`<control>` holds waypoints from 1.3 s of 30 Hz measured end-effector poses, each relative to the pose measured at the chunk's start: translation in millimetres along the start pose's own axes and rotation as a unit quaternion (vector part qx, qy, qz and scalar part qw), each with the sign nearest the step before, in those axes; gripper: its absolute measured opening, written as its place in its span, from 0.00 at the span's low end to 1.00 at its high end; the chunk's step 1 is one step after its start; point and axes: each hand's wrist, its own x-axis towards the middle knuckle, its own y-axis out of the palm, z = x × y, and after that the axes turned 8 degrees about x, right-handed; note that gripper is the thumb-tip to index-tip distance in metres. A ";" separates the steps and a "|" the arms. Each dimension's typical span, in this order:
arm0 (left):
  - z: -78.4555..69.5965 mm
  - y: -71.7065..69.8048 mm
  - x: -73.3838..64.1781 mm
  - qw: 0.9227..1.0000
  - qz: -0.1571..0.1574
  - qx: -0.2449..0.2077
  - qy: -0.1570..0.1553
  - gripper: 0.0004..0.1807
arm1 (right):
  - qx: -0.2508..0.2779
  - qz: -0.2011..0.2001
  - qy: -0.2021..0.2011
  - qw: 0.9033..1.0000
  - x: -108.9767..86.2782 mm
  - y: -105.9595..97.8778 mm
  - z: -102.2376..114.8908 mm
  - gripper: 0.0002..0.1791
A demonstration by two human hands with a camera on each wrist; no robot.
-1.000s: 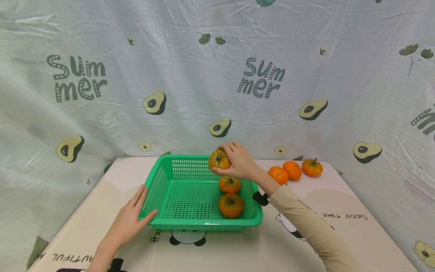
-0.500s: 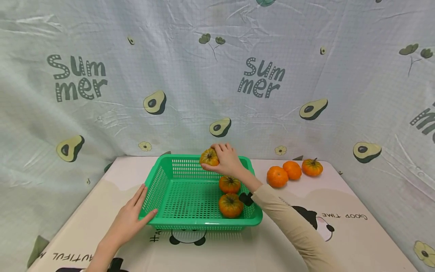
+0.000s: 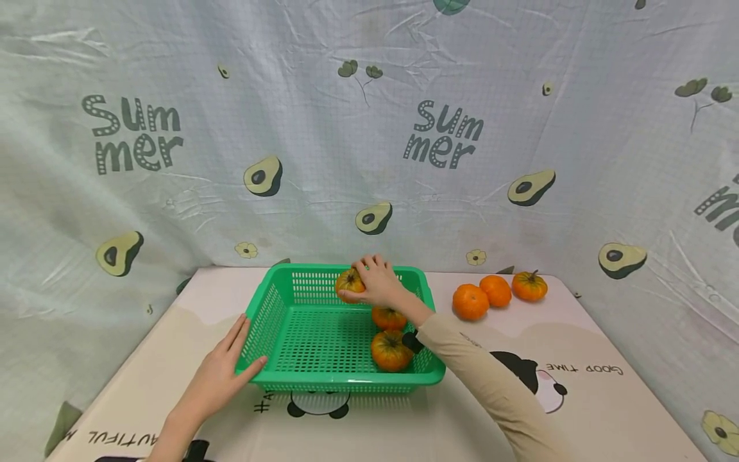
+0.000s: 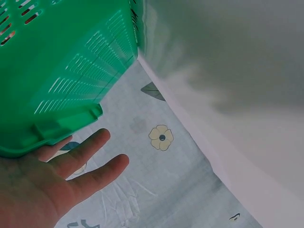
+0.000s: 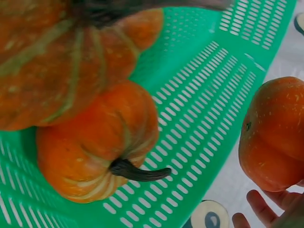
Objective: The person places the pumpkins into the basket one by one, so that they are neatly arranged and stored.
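Note:
In the head view my right hand (image 3: 378,282) grips a small orange-and-green striped pumpkin (image 3: 349,285) at the back of a green plastic basket (image 3: 331,378). The right wrist view shows this pumpkin's smooth orange underside (image 5: 275,135), with fingertips against it. Two more pumpkins lie along the basket's right side: a nearer one (image 3: 390,351) and a farther one (image 3: 388,317), partly covered by the right forearm. My left hand (image 3: 216,375) rests at the basket's front left corner, thumb over the rim. Its fingers (image 4: 88,152) look straight in the left wrist view.
On the table to the right of the basket, two plain orange round fruits, a nearer one (image 3: 470,302) and a farther one (image 3: 495,290), sit beside a stemmed pumpkin (image 3: 529,285). A printed curtain (image 3: 312,128) hangs behind the table (image 3: 577,410).
My right hand has carried the pumpkin leftward along the basket's back, and lately a little downward. The left hand has stayed at the basket's corner.

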 end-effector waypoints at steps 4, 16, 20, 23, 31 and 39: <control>0.4 0.4 0.5 1.000 0.000 -0.002 -0.001 0.43 | -0.031 0.027 -0.010 0.999 0.5 4.2 -0.9 0.37; 0.0 -0.1 -0.1 1.000 0.001 -0.009 0.000 0.43 | -0.077 0.073 -0.030 0.994 2.4 16.2 -4.5 0.36; -0.1 -0.2 0.3 1.000 -0.002 -0.005 0.001 0.43 | -0.077 0.093 -0.036 0.992 3.6 16.8 -4.1 0.37; -0.3 -0.1 0.2 1.000 -0.001 -0.004 0.001 0.43 | -0.075 0.113 -0.033 0.990 4.2 16.3 -3.4 0.37; -1.0 -0.5 0.4 1.000 0.004 -0.013 -0.001 0.43 | -0.070 0.141 -0.033 0.987 6.0 19.2 -7.2 0.37; 0.3 0.7 0.5 1.000 0.004 -0.009 0.001 0.43 | -0.067 0.167 -0.036 0.983 5.5 22.0 -7.6 0.38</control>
